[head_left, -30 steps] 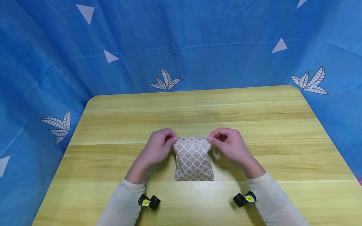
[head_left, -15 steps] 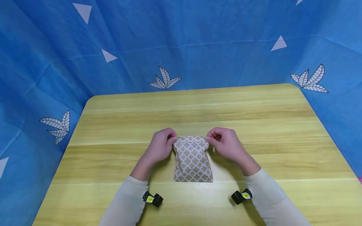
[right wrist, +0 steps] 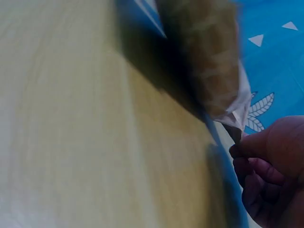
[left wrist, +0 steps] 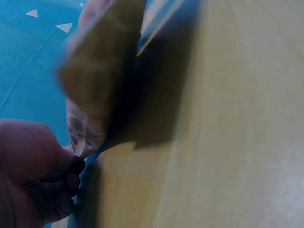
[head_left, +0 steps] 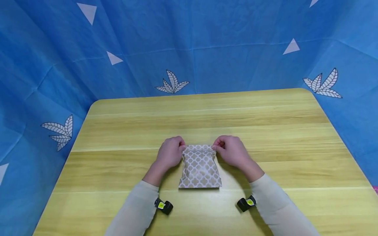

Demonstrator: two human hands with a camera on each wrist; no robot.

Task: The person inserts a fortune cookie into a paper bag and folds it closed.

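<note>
A small tan-and-white bag (head_left: pixel 200 168) with a quatrefoil pattern is in the middle of the head view, narrower near its top and flat along its bottom edge. My left hand (head_left: pixel 171 152) pinches its top left corner between thumb and fingers. At the top right corner, my right hand (head_left: pixel 231 151) pinches it the same way. Both wrist views show the bag (left wrist: pixel 97 71) from the side, blurred, its bottom end tilted up over the table with a dark shadow below. Fingers of the left hand (left wrist: pixel 35 173) and right hand (right wrist: pixel 273 166) curl beneath the pinched corners. The bag's inside is hidden.
The hands work over a light wooden table (head_left: pixel 118 131) with rounded far corners. A blue cloth (head_left: pixel 236 29) with white triangles and leaf prints hangs behind and along the sides. Small black cameras (head_left: pixel 164 206) sit on both sleeved wrists.
My right hand has moved slightly left, bringing the two hands closer together. The bag's top edge has narrowed, and its bottom edge now appears raised, with a shadow under it.
</note>
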